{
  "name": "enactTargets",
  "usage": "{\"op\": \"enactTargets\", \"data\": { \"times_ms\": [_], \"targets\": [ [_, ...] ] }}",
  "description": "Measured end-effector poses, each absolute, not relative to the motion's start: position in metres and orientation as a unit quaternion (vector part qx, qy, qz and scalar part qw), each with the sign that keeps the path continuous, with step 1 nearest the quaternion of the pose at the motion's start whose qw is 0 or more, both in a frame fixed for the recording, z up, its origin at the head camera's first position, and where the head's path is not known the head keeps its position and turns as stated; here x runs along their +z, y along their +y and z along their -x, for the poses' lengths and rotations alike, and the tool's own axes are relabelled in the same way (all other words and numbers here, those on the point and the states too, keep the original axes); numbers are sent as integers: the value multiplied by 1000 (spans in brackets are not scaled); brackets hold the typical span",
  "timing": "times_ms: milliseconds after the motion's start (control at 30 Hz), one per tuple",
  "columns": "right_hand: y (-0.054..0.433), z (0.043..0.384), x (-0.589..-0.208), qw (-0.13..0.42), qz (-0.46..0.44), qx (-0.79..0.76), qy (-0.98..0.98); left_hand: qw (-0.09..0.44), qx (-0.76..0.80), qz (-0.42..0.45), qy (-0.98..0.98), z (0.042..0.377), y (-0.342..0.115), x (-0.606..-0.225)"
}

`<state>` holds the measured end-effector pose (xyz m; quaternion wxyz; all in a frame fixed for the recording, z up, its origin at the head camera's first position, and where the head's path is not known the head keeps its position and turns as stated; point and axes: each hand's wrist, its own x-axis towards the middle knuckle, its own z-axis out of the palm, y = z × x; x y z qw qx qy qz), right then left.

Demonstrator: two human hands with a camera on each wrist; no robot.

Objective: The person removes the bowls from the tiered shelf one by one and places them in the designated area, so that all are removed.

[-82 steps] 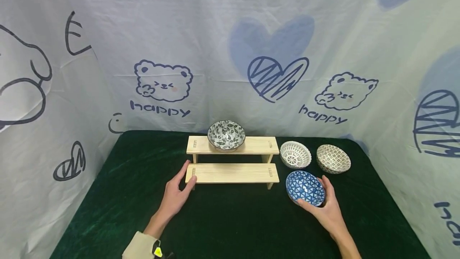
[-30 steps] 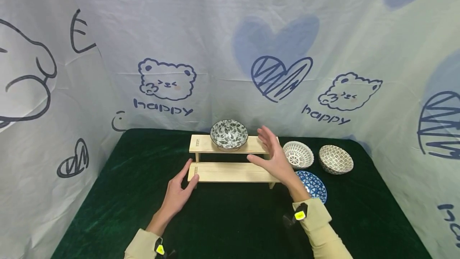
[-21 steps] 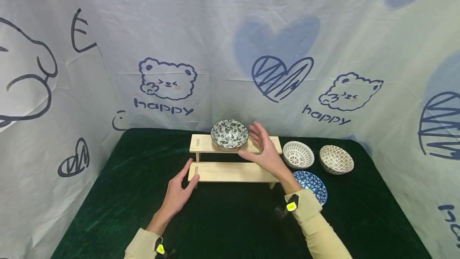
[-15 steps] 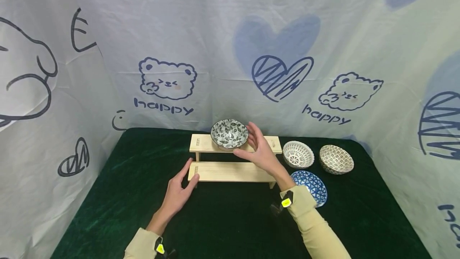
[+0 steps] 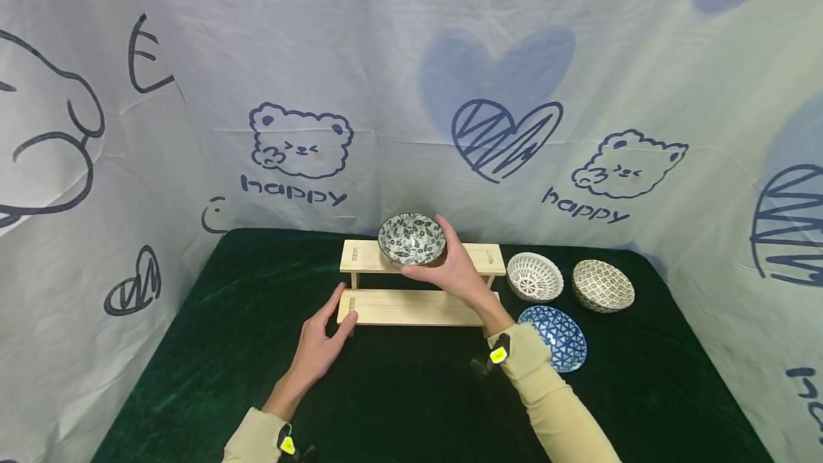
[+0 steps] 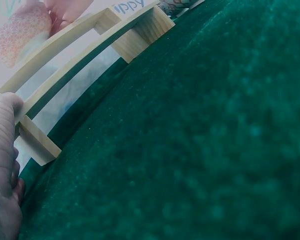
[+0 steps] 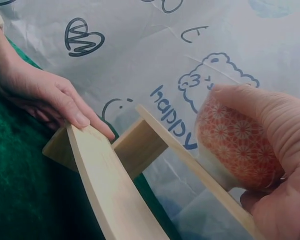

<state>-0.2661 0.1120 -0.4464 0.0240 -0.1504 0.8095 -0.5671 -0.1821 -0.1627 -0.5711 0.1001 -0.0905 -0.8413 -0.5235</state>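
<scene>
A bowl (image 5: 411, 240) with a black-and-white leaf pattern inside and an orange flower pattern outside sits on the upper board of a two-step wooden shelf (image 5: 418, 308). My right hand (image 5: 455, 269) holds this bowl by its right side, thumb at the front and fingers behind. In the right wrist view the bowl (image 7: 234, 140) stands upright on the board. My left hand (image 5: 318, 340) grips the left end of the lower board, thumb at the front edge and index finger at the back corner. The left wrist view shows its thumb (image 6: 11, 102) against the board.
To the right of the shelf stand a white bowl (image 5: 535, 277) with dark strokes and a tan-patterned bowl (image 5: 602, 286). A blue triangle-patterned bowl (image 5: 558, 338) lies nearer, partly behind the right sleeve. Dark green cloth (image 5: 411, 399) covers the table; a printed white curtain (image 5: 398, 77) hangs behind.
My right hand let go of the blue bowl at the right, moved left over the shelf and took hold of the leaf-patterned bowl. The left hand stayed at the shelf's end.
</scene>
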Motion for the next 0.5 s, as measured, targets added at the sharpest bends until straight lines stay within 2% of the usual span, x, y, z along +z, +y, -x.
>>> {"op": "enactTargets", "data": {
  "times_ms": [500],
  "targets": [
    [103, 264, -458, -62, 141, -587, 795, 100, -525, 87, -841, 182, -162, -570]
  ]
}}
